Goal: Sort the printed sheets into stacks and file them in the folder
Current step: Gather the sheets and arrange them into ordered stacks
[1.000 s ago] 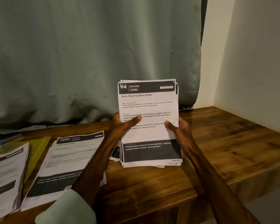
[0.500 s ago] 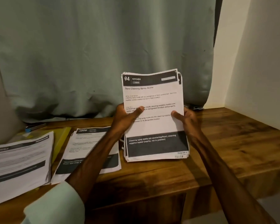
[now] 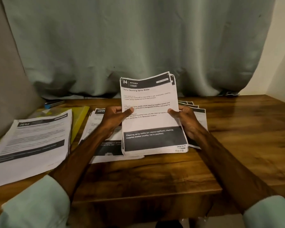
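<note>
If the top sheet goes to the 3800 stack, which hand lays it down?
Left, probably: left hand holds the bundle right over the 3800 stack; right hand grips its far edge.

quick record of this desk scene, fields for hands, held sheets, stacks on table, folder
held stack: upright over the table, top sheet titled Store Cleaning Spray Bottle
left hand: grips its left edge, thumb on front
right hand: grips its right edge, thumb on front
folder: yellow, flat, partly covered
left stack: flat, lying on the folder
middle stack: flat, partly behind the left arm
right stack: fanned, partly hidden by the right hand
</note>
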A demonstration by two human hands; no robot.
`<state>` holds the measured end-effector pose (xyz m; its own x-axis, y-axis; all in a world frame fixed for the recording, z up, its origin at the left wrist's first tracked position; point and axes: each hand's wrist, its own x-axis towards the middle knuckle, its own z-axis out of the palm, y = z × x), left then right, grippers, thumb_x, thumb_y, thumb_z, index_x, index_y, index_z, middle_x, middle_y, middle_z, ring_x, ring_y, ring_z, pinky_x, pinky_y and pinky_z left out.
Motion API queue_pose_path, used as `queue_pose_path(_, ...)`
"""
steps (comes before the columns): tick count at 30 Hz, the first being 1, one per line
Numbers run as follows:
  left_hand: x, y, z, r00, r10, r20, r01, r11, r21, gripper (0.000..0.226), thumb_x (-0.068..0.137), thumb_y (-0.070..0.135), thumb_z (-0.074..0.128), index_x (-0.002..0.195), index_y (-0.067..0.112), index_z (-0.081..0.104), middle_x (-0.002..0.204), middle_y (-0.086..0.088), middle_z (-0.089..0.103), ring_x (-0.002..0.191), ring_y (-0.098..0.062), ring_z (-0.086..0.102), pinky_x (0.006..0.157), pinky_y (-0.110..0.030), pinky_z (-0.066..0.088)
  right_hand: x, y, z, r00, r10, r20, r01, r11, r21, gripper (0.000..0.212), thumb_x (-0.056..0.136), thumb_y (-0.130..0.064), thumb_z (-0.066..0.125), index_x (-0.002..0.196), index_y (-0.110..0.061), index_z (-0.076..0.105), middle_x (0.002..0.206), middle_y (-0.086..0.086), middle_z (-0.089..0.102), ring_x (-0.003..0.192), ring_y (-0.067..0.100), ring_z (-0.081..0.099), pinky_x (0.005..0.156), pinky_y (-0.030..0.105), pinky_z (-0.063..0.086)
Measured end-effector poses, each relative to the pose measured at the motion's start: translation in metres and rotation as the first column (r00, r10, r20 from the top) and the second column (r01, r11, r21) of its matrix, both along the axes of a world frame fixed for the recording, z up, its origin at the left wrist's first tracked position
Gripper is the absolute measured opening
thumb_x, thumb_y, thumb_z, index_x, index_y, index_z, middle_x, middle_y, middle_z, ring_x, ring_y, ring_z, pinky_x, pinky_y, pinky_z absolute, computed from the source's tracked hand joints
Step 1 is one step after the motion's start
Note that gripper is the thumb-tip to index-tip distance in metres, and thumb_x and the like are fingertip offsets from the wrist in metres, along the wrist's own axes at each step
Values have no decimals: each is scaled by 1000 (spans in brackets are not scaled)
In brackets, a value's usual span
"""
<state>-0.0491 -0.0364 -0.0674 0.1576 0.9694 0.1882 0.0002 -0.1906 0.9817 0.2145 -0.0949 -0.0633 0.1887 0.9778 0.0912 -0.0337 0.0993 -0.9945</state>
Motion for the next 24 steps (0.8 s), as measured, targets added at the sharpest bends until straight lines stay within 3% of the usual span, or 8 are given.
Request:
queue_pose_path(4, -3, 12, -7, 999, -30, -45, 29, 999, -27, 15, 94, 16, 72, 107, 9, 75, 101, -1, 79, 92, -19, 77, 74, -28, 62, 3, 2, -4, 994, 45, -96, -50, 998, -43, 35, 95, -26, 70, 127, -12, 66, 117, 8, 75, 103, 33, 74, 90, 50, 59)
queue_pose_path(8, 1, 9, -9, 993, -94, -64, 93, 995, -29, 11, 100, 14, 63, 106, 12, 72, 103, 5, 77, 90, -13, 76, 71, -23, 60, 9, -1, -1, 992, 24, -127, -30, 999, -40, 34, 99, -31, 64, 127, -12, 66, 116, 8, 75, 103, 30, 74, 90, 48, 60)
queue_pose_path(14, -7, 3, 0, 974, -222, -51, 218, 973, -73, 19, 105, 14, 53, 117, 17, 68, 109, 7, 77, 107, -17, 72, 90, -31, 60, 15, -3, -4, 992, 4, -123, -5, 1000, -5, 33, 101, -26, 62, 128, -8, 66, 115, 9, 75, 104, 29, 74, 87, 42, 61)
queue_pose_path(17, -14, 3, 2, 978, -208, -21, 206, 976, -75, 22, 105, 14, 52, 122, 14, 66, 112, 4, 76, 107, -17, 72, 86, -29, 61, 17, -3, -3, 991, -7, -133, 6, 1000, -7, 32, 100, -25, 63, 126, -8, 67, 113, 9, 76, 104, 31, 74, 86, 45, 62)
queue_pose_path(21, -22, 5, 5, 988, -149, 40, 151, 987, -62, 20, 103, 10, 54, 118, 12, 67, 99, 9, 78, 96, -11, 75, 76, -24, 61, 25, -3, -4, 988, -11, -151, 4, 999, -49, 30, 98, -25, 65, 125, -11, 67, 116, 11, 75, 106, 35, 72, 96, 55, 55)
queue_pose_path(24, -25, 8, 3, 988, -143, 56, 148, 985, -94, 25, 99, 7, 61, 124, 4, 66, 110, -1, 76, 100, -17, 75, 80, -29, 62, 31, -4, -3, 989, 20, -149, -33, 996, -83, 31, 99, -22, 65, 127, -11, 66, 119, 12, 74, 108, 36, 71, 101, 60, 51)
